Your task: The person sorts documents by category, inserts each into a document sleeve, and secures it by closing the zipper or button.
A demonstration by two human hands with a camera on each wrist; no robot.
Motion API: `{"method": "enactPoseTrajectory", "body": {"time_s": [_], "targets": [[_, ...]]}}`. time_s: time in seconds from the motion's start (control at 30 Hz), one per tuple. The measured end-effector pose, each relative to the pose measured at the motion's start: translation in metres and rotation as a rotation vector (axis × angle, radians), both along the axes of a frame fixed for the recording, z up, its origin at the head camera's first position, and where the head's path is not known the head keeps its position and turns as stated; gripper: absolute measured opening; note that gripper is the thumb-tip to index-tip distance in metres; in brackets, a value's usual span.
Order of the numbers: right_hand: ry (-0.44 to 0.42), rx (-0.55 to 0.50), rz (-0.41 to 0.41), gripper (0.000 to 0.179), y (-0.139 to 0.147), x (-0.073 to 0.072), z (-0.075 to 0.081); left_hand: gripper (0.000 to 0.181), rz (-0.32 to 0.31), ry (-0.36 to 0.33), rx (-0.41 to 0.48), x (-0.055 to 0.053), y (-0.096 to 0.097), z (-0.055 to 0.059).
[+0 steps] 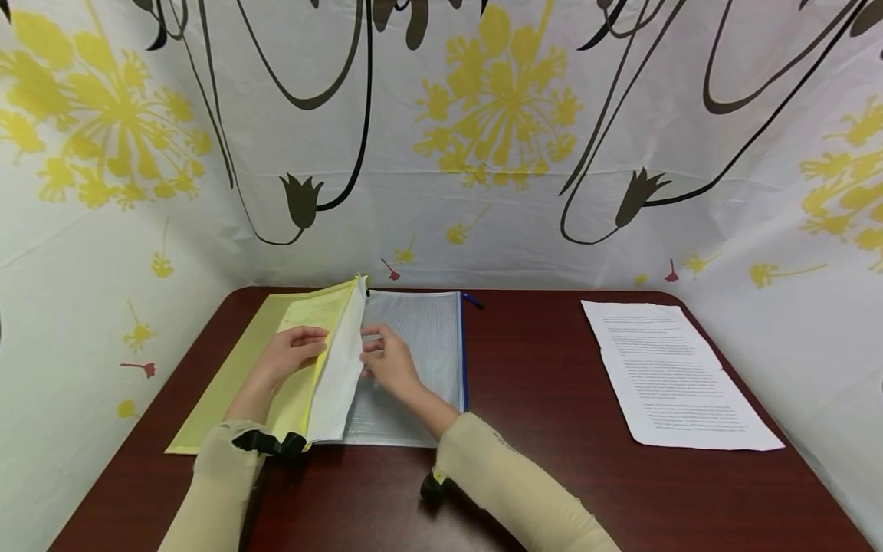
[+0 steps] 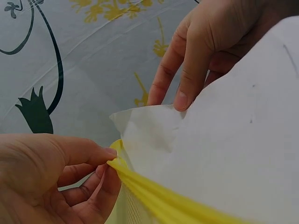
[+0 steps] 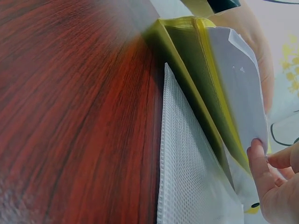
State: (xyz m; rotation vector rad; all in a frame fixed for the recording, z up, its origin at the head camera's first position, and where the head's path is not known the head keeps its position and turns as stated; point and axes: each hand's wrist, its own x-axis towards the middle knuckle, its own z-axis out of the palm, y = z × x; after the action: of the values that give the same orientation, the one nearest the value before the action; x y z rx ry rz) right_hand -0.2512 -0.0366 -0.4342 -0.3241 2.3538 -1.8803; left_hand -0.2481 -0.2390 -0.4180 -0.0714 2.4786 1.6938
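A yellow mesh zip pouch (image 1: 224,383) lies at the left of the table with its near side lifted. My left hand (image 1: 286,356) pinches the pouch's yellow edge (image 2: 154,193) between thumb and index finger. White paper sheets (image 1: 336,376) stand tilted partly inside the pouch's mouth. Their free edge is pinched by my right hand (image 1: 395,366), thumb on one face and fingers on the other, as the right wrist view shows. Beneath and beside the papers lies a whitish mesh pouch (image 1: 421,399) with a blue edge.
Printed white pages (image 1: 683,376) lie at the table's right side. A small blue, dark-tipped item (image 1: 474,300) sits by the mesh pouch's far corner. Patterned white cloth (image 1: 441,153) hangs around the back and sides of the dark red-brown table (image 1: 538,383).
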Motion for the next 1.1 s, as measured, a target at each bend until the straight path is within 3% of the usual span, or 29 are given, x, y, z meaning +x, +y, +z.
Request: {"method": "enactPoseTrajectory", "body": {"time_s": [0.53,1.1], "targets": [[0.004,-0.022,0.014,0.038,-0.013,-0.001,-0.001,0.043,-0.02,0.014,0.025,-0.001,0.003,0.001],[0.023,0.029,0.03,0.036,-0.025,-0.001,0.0,0.045,-0.038,0.02,0.005,0.001,0.002,0.002]]}}
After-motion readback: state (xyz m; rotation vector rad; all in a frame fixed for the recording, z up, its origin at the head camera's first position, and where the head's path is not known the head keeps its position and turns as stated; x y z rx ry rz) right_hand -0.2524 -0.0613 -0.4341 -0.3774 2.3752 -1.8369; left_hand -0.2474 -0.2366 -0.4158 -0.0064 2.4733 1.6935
